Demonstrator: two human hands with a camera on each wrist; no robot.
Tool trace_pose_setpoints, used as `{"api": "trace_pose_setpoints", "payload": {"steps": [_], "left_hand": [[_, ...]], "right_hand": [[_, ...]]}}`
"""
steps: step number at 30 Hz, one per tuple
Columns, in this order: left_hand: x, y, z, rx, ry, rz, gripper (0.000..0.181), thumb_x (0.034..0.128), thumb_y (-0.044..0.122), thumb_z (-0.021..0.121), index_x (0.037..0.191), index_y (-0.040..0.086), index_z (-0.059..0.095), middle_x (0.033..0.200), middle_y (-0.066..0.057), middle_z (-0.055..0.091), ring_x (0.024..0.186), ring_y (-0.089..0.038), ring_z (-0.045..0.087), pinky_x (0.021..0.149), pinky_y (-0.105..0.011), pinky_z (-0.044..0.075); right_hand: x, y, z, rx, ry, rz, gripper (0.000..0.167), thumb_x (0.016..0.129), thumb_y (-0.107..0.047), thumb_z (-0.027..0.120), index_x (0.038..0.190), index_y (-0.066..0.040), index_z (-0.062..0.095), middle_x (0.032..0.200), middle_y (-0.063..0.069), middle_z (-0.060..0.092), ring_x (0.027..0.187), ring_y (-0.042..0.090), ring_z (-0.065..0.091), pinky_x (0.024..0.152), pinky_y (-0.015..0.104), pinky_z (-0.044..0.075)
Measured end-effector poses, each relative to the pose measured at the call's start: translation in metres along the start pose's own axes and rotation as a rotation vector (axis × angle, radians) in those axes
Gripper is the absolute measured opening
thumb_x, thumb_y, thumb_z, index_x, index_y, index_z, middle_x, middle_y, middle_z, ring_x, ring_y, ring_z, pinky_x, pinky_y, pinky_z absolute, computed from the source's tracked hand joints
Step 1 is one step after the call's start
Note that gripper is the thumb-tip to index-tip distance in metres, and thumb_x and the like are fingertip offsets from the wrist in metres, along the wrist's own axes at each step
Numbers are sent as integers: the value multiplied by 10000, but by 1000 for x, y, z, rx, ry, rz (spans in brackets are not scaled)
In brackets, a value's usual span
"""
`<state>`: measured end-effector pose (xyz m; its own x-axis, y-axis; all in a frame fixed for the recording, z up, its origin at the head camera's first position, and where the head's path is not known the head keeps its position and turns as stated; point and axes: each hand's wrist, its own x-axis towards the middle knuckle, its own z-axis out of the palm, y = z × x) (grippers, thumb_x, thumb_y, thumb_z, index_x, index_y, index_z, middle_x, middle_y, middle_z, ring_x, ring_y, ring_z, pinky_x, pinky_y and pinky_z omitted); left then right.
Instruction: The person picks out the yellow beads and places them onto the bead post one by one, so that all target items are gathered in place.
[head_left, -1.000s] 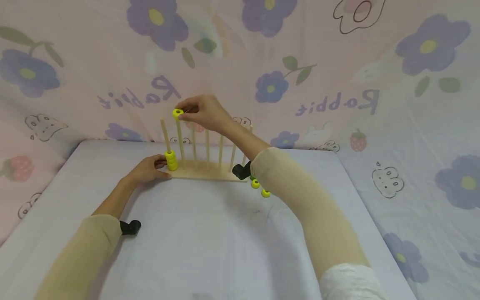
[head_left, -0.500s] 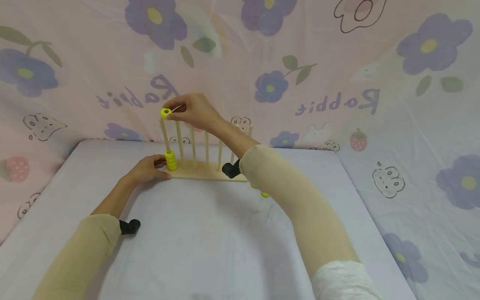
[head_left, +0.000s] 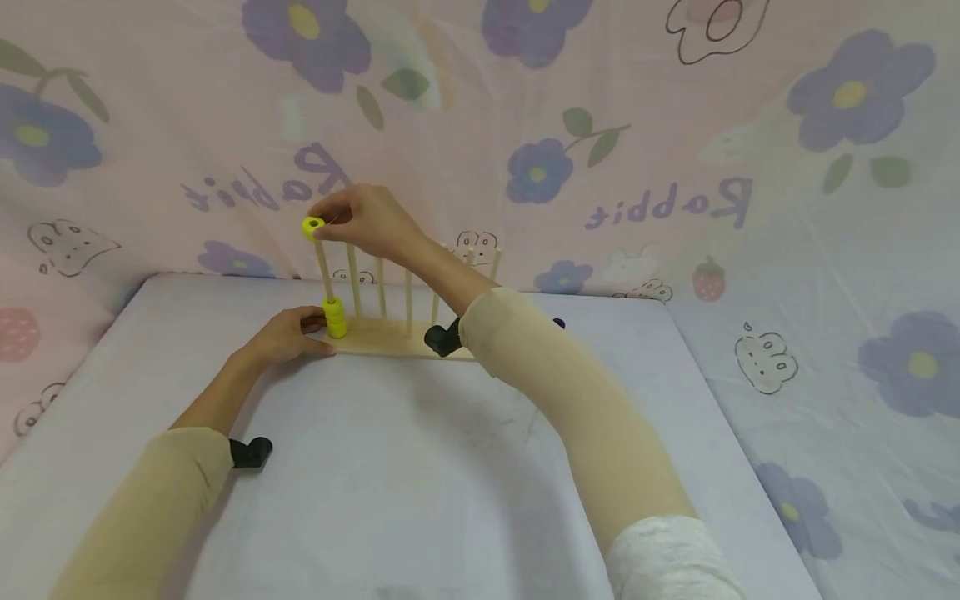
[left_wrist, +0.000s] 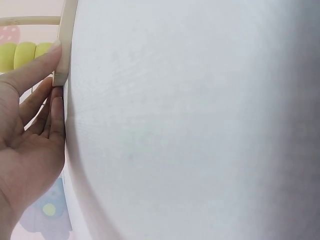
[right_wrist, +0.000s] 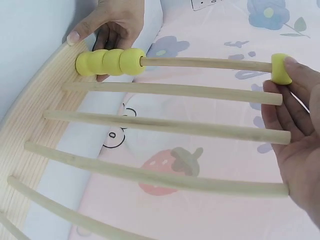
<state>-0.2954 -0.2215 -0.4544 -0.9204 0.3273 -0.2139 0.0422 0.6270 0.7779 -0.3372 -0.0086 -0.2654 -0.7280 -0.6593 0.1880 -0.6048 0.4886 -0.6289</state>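
Note:
My right hand [head_left: 375, 221] pinches a yellow bead [right_wrist: 280, 70] between thumb and fingers, at the tip of the leftmost peg [right_wrist: 205, 63]. The peg's end meets the bead; how far it has entered the hole cannot be seen. Lower on that peg, several yellow beads [right_wrist: 111, 62] are stacked against the wooden base [head_left: 382, 340]. My left hand [head_left: 285, 337] grips the base's left end, its thumb on the board and its fingers round the end, partly hidden behind it.
Several bare wooden pegs [right_wrist: 175, 127] rise from the base to the right of the filled one. A dark blue bead [head_left: 559, 323] shows past the right sleeve [head_left: 555, 375], which hides part of the white table [head_left: 360, 483]. Patterned cloth [head_left: 450, 100] hangs close behind.
My right hand has carried the yellow bead left, from over the second peg to the tip of the leftmost peg. The left hand keeps its grip on the base.

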Motion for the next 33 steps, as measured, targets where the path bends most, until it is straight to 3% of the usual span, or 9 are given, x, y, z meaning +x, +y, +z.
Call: {"api": "trace_pose_setpoints", "payload": {"steps": [6,16,23,33], "left_hand": [[2,0,3,-19,-14,-3,861,851,218,804,1490,-91,316,1501,-278,399,1387,-420,383,1172,-517,298],[4,3,3,-7,-4,22,816,863,179,788,1477,-105,331,1484,-292,413,1374,-431,395,1167,-524,304],[3,5,5,-28,-2,30,832,851,180,799,1474,-113,331,1468,-308,422,1364,-439,405,1157,-518,322],[4,5,5,-14,4,-11,837,851,199,802,1481,-90,333,1471,-294,424,1363,-425,410,1157,-514,324]], "right_hand": [[-3,2,1,-36,-34,58,324,929,-241,721,1234,-133,711,1147,-52,730,996,8,648,846,107,486],[-2,7,0,-40,-51,58,329,932,-247,716,1240,-134,709,1150,-50,729,997,11,650,848,110,492],[-4,8,-1,-33,-23,52,293,938,-229,707,1209,-119,725,1139,-37,734,998,11,659,844,104,496],[-14,10,-6,19,23,25,282,931,-194,715,1192,-88,729,1130,-30,737,959,2,663,852,98,491]]}}
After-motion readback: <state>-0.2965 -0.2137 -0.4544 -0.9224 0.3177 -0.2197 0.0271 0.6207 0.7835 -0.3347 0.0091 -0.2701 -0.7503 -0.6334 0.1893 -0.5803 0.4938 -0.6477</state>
